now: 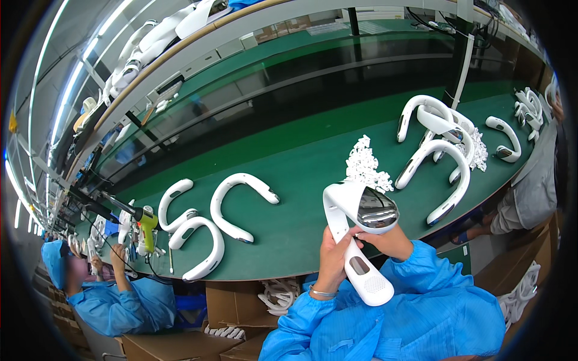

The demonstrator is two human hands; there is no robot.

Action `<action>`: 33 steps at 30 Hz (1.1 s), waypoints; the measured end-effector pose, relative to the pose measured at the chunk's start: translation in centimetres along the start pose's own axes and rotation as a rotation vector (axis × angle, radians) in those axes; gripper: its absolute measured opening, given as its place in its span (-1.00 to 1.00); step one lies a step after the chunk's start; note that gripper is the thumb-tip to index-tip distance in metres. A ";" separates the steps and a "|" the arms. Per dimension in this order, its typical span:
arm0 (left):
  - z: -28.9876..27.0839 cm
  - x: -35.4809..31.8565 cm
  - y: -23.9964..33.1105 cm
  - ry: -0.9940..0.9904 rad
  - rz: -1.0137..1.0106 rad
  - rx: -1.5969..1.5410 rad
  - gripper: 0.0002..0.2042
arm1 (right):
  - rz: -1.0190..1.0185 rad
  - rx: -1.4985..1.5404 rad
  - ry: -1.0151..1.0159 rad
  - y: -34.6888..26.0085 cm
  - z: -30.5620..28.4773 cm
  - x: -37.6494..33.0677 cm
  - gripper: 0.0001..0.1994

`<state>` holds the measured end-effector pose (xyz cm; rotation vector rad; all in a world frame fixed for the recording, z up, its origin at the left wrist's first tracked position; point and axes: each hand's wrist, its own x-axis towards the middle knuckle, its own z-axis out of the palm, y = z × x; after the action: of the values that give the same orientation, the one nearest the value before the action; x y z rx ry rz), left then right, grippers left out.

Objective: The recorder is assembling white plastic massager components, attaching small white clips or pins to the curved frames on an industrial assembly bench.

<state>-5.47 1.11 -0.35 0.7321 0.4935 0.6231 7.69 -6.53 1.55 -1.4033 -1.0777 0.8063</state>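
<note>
White glossy U-shaped plastic housing (pixel 352 231) is clamped in left hand (pixel 333 256) and right hand (pixel 392 242).

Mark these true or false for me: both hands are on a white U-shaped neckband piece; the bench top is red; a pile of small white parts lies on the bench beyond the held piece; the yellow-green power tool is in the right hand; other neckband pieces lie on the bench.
1. Both hands hold one white neckband piece: true, left hand on its arm, right hand under the shiny end.
2. The bench is red: false, it is green.
3. A pile of small white parts lies beyond the held piece: true.
4. The yellow-green power tool is in the right hand: false, it sits far left, near a co-worker.
5. Other neckband pieces lie on the bench: true.
</note>
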 end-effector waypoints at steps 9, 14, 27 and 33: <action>0.2 -0.2 -0.8 -0.024 0.035 -0.059 -0.64 | 0.064 0.437 0.178 0.7 0.4 0.0 -0.78; 1.7 -1.1 -0.4 -0.083 0.087 -0.023 -0.66 | 0.151 0.605 0.206 1.4 1.3 -0.7 -0.77; 1.6 -2.6 -0.8 -0.099 0.319 0.397 -0.57 | 0.035 0.121 0.156 -1.1 1.3 -1.3 -0.79; 1.0 -2.8 -1.2 -0.084 0.371 0.389 -0.55 | -0.016 0.137 0.158 -1.1 1.7 -1.3 -0.77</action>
<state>-6.47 -1.93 -0.07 1.2306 0.4075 0.8490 5.51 -7.19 2.24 -1.3174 -0.8948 0.7312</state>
